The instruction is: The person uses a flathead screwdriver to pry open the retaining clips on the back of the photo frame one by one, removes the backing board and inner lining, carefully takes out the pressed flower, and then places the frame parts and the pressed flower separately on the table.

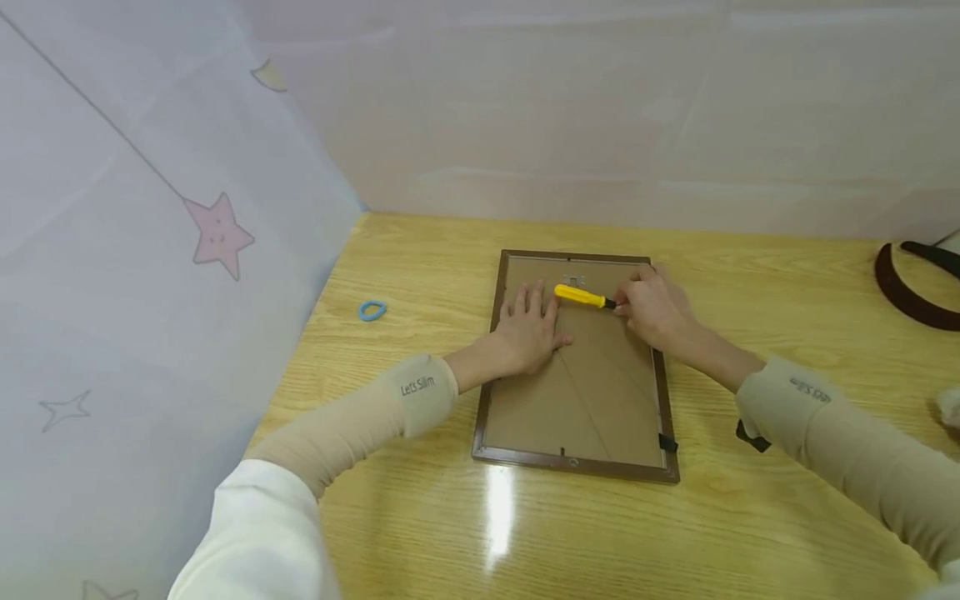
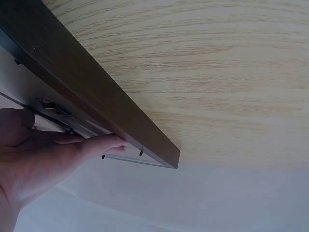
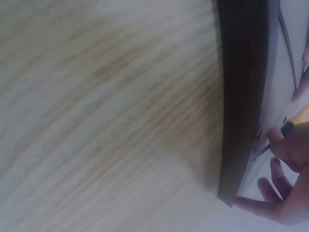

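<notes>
A brown picture frame point(image 1: 667, 417) lies back side up on the table, its tan backing board point(image 1: 570, 408) showing. My left hand point(image 1: 528, 331) rests flat on the upper left of the board with fingers spread. In my right hand point(image 1: 652, 304), at the upper right edge, thumb and fingers pinch a screwdriver point(image 1: 579, 296) by the collar, its yellow handle pointing left. The right wrist view shows the thin shaft point(image 3: 262, 151) reaching the frame's inner edge, beside a small dark tab. A metal hanger point(image 1: 573, 280) sits near the board's top.
On the wooden table point(image 1: 420, 517), a blue ring-shaped band point(image 1: 372, 311) lies left of the frame. A dark curved band point(image 1: 911, 300) is at the far right, with a whitish thing point(image 1: 949, 408) at the view's edge. A printed cloth wall point(image 1: 525, 125) stands behind.
</notes>
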`<state>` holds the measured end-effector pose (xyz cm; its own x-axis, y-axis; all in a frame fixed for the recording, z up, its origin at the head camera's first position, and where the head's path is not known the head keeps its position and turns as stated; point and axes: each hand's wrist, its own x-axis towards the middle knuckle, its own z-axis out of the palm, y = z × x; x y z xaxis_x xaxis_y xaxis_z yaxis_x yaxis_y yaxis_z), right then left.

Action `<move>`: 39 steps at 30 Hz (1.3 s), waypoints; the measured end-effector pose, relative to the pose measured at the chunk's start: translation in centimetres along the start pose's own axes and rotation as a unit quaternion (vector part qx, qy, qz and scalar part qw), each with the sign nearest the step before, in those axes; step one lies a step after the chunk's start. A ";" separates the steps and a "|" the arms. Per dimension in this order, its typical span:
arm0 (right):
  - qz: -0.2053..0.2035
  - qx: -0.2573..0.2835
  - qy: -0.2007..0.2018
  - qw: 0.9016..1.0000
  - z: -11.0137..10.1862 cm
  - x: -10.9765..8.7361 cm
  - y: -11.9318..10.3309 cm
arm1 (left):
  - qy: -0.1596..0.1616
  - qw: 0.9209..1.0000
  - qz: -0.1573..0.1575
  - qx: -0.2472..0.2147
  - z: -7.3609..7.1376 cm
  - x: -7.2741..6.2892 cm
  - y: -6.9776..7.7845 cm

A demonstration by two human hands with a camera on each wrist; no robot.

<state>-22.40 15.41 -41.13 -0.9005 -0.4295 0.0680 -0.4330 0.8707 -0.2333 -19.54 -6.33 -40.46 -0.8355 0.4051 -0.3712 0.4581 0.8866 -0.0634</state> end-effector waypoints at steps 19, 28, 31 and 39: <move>-0.007 0.087 0.054 0.995 1.6 -1.1 1.4 | 0.005 1.000 0.002 -0.006 0.0 -0.4 -0.1; -0.053 0.074 0.106 0.990 1.8 -1.2 2.1 | 0.009 1.000 -0.001 0.002 0.3 0.0 -0.2; -0.046 0.088 0.096 0.990 1.5 -1.3 2.2 | 0.008 1.000 -0.003 0.006 0.2 0.1 -0.1; -0.007 0.150 0.117 0.982 1.7 -1.8 2.2 | 0.009 1.000 0.002 0.012 0.2 -0.1 -0.2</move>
<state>-21.67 17.70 -43.45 -0.8945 -0.3435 0.2861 -0.4453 0.7409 -0.5028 -19.47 -6.57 -40.63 -0.8394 0.4125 -0.3540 0.4679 0.8797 -0.0843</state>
